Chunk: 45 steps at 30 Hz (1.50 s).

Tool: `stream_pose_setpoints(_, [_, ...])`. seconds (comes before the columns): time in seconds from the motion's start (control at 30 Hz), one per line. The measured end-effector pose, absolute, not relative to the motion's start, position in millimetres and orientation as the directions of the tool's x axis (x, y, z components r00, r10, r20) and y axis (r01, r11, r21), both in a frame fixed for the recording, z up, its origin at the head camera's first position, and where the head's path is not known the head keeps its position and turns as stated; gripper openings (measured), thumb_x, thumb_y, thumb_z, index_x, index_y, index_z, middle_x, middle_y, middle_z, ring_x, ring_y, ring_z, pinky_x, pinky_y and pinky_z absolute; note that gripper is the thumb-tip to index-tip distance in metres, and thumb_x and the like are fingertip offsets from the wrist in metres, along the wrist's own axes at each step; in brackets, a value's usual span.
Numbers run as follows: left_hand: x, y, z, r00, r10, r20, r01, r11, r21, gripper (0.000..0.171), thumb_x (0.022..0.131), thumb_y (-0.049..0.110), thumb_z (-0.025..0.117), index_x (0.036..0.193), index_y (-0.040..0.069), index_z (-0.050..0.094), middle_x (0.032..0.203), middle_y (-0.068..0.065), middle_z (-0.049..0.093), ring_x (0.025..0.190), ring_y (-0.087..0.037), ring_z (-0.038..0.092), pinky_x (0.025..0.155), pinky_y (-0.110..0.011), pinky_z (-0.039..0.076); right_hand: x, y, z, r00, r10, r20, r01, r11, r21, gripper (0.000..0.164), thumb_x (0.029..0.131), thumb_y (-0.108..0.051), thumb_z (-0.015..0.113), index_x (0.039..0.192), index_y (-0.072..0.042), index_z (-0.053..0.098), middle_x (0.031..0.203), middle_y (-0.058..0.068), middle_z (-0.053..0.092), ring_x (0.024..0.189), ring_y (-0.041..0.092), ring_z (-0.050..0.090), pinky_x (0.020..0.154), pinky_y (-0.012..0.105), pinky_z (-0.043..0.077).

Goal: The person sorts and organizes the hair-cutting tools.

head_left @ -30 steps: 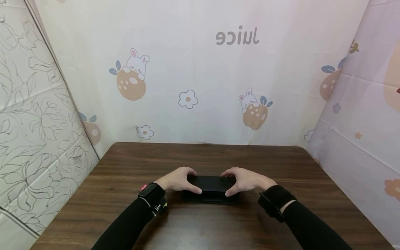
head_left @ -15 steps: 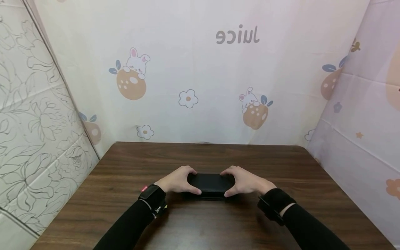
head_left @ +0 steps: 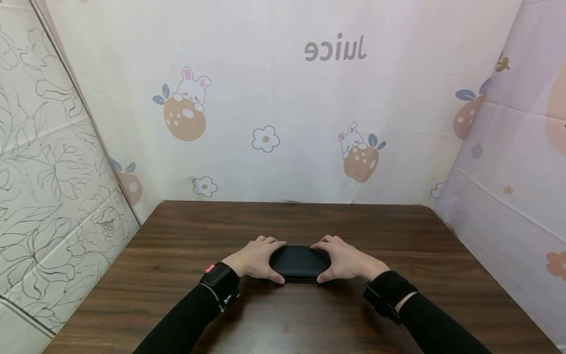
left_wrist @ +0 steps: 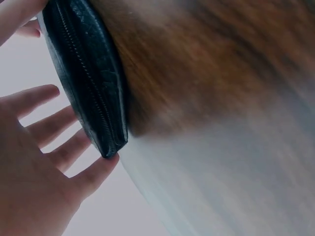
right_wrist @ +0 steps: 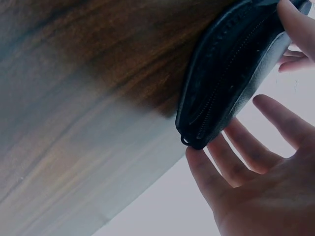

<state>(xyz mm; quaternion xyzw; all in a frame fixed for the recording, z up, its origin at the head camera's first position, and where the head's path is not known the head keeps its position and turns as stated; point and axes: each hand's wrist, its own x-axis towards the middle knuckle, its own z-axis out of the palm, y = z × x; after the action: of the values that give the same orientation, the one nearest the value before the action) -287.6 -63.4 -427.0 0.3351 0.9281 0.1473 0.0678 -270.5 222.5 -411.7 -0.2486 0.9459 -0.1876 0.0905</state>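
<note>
A black zippered wallet (head_left: 299, 261) lies flat with its long side toward me, at the middle of the brown table. My left hand (head_left: 255, 258) curves round its left end, thumb at the near corner and forefinger along the far edge. Round the opposite end curls my right hand (head_left: 347, 259), thumb near, fingertips at the far corner. In the left wrist view the wallet's zipper (left_wrist: 83, 69) runs along its narrow side, and the fingertips (left_wrist: 110, 162) meet its corner. The right wrist view shows a small loop (right_wrist: 184, 140) at the zipper's end, beside the fingertips (right_wrist: 193, 153).
The wooden table (head_left: 283, 319) reaches back to a patterned curtain (head_left: 274, 98) printed with rabbits and fruit. More printed cloth hangs at the left (head_left: 62, 172) and the right (head_left: 508, 147). Both wrists wear black straps (head_left: 389, 295).
The wallet looks lower and flatter; the wide dark part below its top panel no longer sticks out. My left hand has shifted slightly right and its fingers have spread along the wallet's edge.
</note>
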Motion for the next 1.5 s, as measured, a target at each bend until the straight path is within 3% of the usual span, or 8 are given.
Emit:
stream_pose_setpoints(0.7, [-280.1,-50.4,-430.5,-0.792,0.61,-0.02,0.594,0.777,0.208,0.087,0.08,0.053,0.08,0.152,0.014,0.048,0.143,-0.005,0.052,0.13,-0.025,0.047,0.108,-0.049,0.038,-263.9,217.8,-413.1,-0.871,-0.488,-0.056,-0.442,0.827,-0.348,0.076,0.075,-0.037,0.088,0.141,-0.014,0.06,0.137,0.009,0.051,0.122,0.028,0.048,0.097,0.049,0.046])
stream_pose_setpoints(1.17, [-276.8,-48.0,-432.6,-0.78,0.626,-0.006,0.621,0.775,0.118,0.083,0.081,0.052,0.078,0.149,0.013,0.051,0.142,-0.007,0.054,0.127,-0.027,0.052,0.105,-0.043,0.044,-258.2,217.4,-417.4,-0.86,-0.509,-0.043,-0.469,0.821,-0.326,0.075,0.078,-0.037,0.086,0.143,-0.012,0.058,0.136,0.009,0.05,0.122,0.029,0.048,0.097,0.05,0.047])
stream_pose_setpoints(1.5, [-277.6,-49.2,-432.2,-0.782,0.623,0.013,0.619,0.774,0.135,0.082,0.081,0.05,0.079,0.149,0.013,0.052,0.144,-0.007,0.054,0.128,-0.028,0.051,0.103,-0.044,0.046,-266.0,233.9,-414.6,-0.864,-0.492,-0.103,-0.409,0.806,-0.427,0.084,0.086,-0.048,0.08,0.151,-0.006,0.048,0.15,0.013,0.043,0.136,0.033,0.042,0.105,0.053,0.042])
